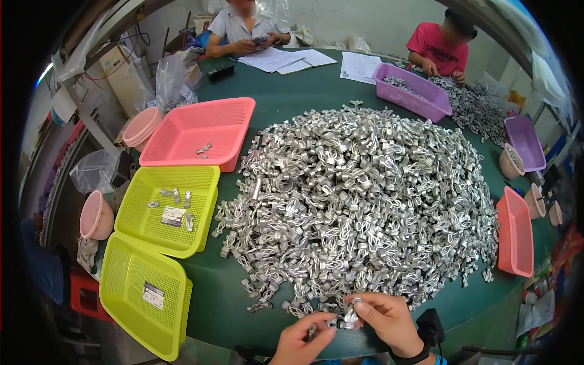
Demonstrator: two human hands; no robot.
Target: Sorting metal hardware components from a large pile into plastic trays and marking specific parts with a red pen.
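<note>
A large heap of small silver metal fittings (365,207), each with a looped end and a ribbed end, covers the middle of the green table. At its near edge my left hand (301,342) is closed, thumb and fingers pinching a metal fitting (312,331). My right hand (389,321) holds another metal fitting (351,314) between thumb and forefinger. The two hands are close together, and more fittings (342,325) show between their fingertips. Which of these each hand bears is partly hidden by the fingers.
Left of the heap stand a pink basket (243,131) and two lime-green baskets (210,210) (182,304), the first two with several fittings. An orange tray (516,231) and purple trays (435,109) (526,143) lie right. Two people sit across, near papers (274,59) and more fittings (471,109).
</note>
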